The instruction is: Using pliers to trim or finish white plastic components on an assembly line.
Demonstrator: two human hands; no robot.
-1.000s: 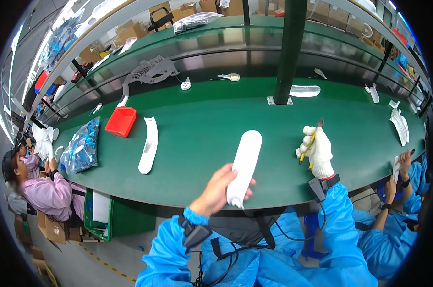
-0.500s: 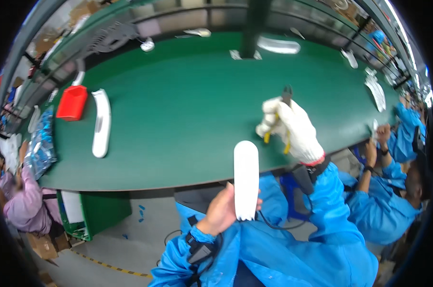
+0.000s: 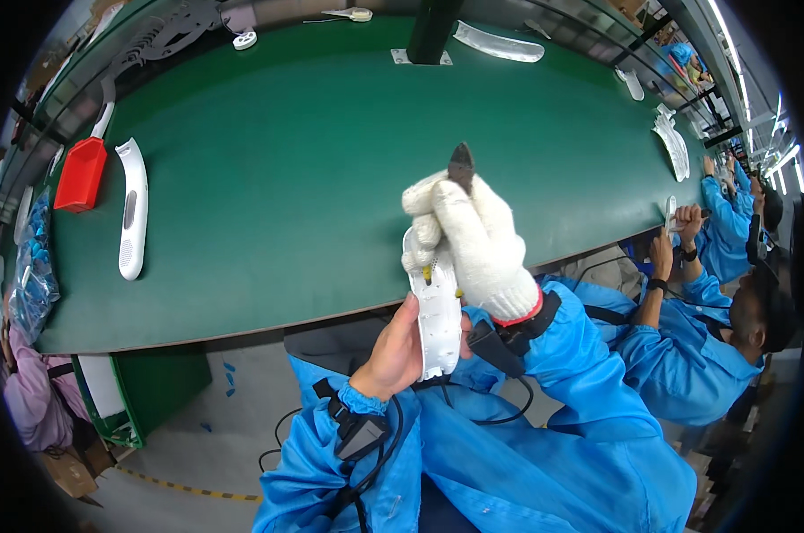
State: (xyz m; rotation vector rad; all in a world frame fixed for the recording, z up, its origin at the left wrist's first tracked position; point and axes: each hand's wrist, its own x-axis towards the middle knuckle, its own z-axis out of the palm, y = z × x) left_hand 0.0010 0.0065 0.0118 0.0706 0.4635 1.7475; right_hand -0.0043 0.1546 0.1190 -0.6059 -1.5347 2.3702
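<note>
My bare left hand (image 3: pixel 391 355) grips a long white plastic shell (image 3: pixel 439 333) near the table's front edge. The shell's hollow, ribbed inner side faces up. Over its far end is my right hand (image 3: pixel 483 240), in a white knit glove with a red cuff. That hand is closed around nippers (image 3: pixel 461 167) with dark jaws and yellow handles. The jaws point away from me, beyond the shell. Gloved fingers cover most of the handles and part of the shell's far end; whether they touch the shell I cannot tell.
On the green table (image 3: pixel 269 178) lie a white curved part (image 3: pixel 133 213), a red dustpan (image 3: pixel 81 176) and a blue plastic bag (image 3: pixel 34 271) at left. More white parts (image 3: pixel 498 42) lie along the far side. A post (image 3: pixel 433 31) rises there. A co-worker (image 3: pixel 686 355) sits at right.
The white shell has been turned from its smooth outer face to its ribbed inside. My right hand has come left, over the shell's far end, with the nippers. The view has shifted.
</note>
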